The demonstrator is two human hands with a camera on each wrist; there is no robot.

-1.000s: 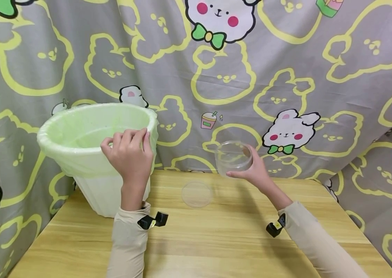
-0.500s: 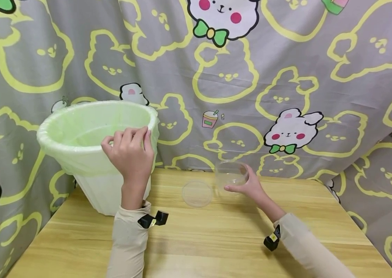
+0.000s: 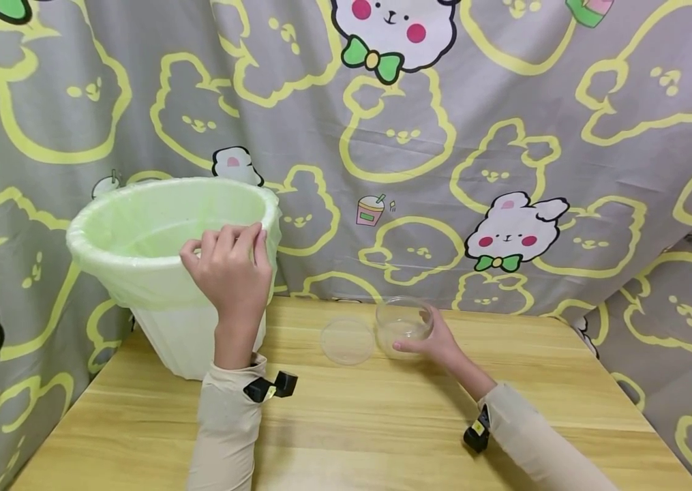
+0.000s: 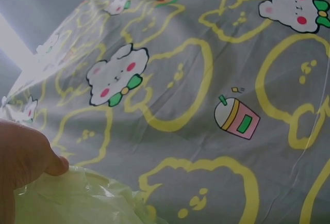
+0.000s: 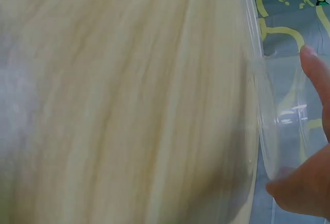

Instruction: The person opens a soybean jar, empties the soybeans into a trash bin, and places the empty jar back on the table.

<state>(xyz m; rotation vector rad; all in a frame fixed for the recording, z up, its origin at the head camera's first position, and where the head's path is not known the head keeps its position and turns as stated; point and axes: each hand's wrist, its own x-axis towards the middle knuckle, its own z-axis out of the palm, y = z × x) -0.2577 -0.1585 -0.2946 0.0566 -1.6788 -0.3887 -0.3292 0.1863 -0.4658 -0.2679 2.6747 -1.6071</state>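
Observation:
A white waste bin (image 3: 180, 334) lined with a pale green bin bag (image 3: 131, 261) stands at the table's left. My left hand (image 3: 232, 269) grips its near right rim, fingers curled over the bag; in the left wrist view the thumb of that hand (image 4: 28, 154) lies against the bag (image 4: 87, 195). My right hand (image 3: 438, 341) holds a clear round plastic tub (image 3: 403, 317) from the right side, low over the table. The right wrist view shows the tub (image 5: 289, 115) between thumb and fingers. Just left of the tub a clear round lid (image 3: 348, 341) lies flat.
The wooden table (image 3: 370, 429) runs back to a grey patterned curtain (image 3: 315, 123), which hangs right behind the bin and tub. Another stretch of curtain (image 3: 683, 327) closes off the right side.
My right hand has lowered the tub from in front of the curtain down to the table, close to the lid. The left hand keeps its grip on the bin's rim.

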